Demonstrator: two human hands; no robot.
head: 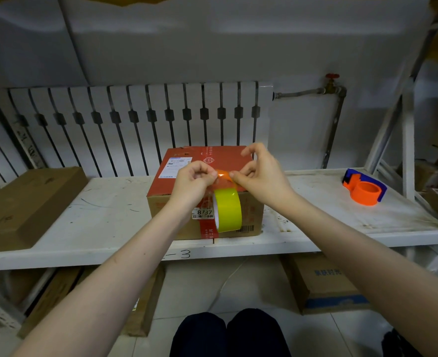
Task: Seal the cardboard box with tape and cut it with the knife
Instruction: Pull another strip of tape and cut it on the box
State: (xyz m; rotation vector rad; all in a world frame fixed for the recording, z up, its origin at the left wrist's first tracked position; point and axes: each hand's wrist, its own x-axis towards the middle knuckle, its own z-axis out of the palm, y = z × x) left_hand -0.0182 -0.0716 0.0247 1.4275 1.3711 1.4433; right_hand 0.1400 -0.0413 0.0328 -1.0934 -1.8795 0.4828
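At centre frame the yellow tape roll (227,210) hangs in front of the cardboard box (207,191), which sits on the white counter (96,215). Just above it, the left hand (193,180) and the right hand (260,176) each pinch a side of the freed tape end (224,176). To do this well, keep the strip taut and flat, then lay it along the lid's middle seam. An orange tape cutter (364,188) waits at right, well apart.

box (205,176) mid-shelf (104,217), flat carton (24,204) left, tape dispenser (364,188) right, radiator (135,124) behind
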